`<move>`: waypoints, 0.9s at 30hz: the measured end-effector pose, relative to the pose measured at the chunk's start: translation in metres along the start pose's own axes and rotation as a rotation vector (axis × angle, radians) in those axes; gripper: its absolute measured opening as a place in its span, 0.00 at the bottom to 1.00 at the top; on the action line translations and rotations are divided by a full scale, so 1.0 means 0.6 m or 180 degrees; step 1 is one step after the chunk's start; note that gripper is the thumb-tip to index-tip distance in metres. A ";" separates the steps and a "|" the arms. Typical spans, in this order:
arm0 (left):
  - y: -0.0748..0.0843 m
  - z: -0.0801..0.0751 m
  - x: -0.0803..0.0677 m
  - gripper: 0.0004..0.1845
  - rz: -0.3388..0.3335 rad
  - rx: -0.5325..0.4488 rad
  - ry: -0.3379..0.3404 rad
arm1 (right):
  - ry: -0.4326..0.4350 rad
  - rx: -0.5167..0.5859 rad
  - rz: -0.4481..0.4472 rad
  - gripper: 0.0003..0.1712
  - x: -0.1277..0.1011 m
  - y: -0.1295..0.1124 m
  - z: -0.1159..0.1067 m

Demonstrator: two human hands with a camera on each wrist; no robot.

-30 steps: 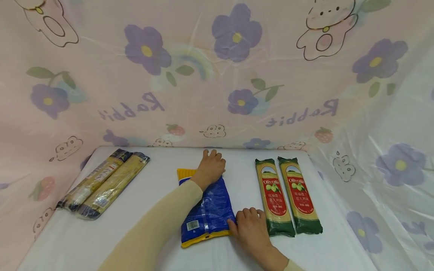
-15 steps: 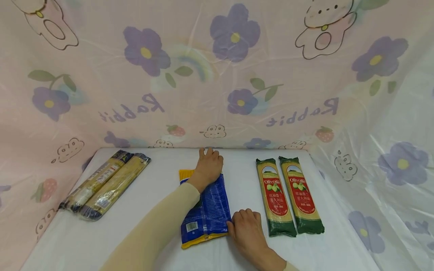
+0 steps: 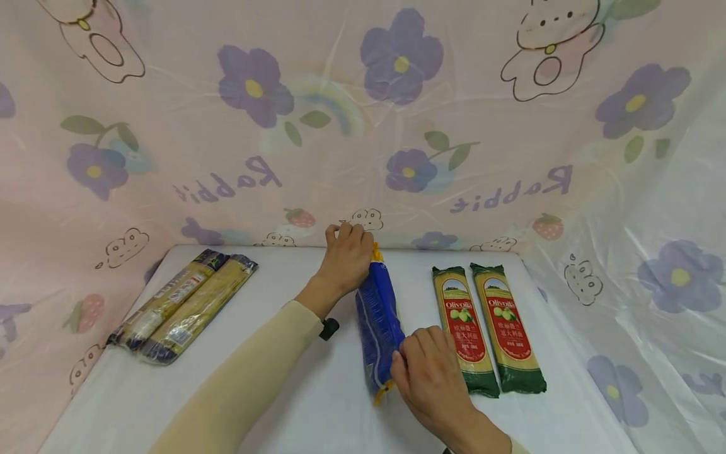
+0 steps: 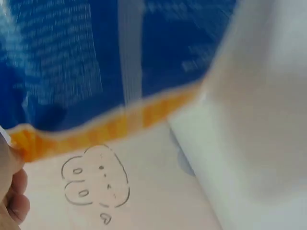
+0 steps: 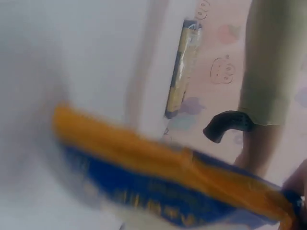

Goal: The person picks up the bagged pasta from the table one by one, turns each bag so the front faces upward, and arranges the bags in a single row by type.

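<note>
Tipped up since a second ago, the blue pasta bag (image 3: 377,325) now stands on its long edge mid-bench, long axis running near to far. Right hand (image 3: 433,375) fingers pinch its near yellow end; left hand (image 3: 343,258) fingers curl round the far end. Two green packets (image 3: 488,328) lie just right, two clear packs (image 3: 181,306) well left, on the bench (image 3: 317,410)

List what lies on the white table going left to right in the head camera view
Two clear-wrapped pasta packs → blue and yellow packet tipped on its edge, gripped by left hand at the far end, right hand at the near end → two green Olivoilà packs.
</note>
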State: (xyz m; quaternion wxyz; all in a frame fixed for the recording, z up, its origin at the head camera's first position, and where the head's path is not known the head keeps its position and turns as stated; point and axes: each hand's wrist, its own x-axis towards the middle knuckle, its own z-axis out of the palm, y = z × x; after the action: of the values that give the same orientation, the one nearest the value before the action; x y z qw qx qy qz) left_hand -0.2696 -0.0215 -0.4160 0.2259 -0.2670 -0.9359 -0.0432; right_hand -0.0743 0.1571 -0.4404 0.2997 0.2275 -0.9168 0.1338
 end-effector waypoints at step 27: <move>-0.038 -0.033 -0.021 0.27 -0.0384 0.0042 -0.0696 | 0.0043 0.0104 -0.0317 0.10 0.024 -0.032 0.029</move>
State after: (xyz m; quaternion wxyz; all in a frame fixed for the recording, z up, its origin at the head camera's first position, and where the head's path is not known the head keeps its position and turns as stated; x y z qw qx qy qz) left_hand -0.2640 -0.0507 -0.4030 0.1213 -0.2118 -0.9695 -0.0212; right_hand -0.0834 0.1293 -0.4432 0.3084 0.2767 -0.9000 0.1352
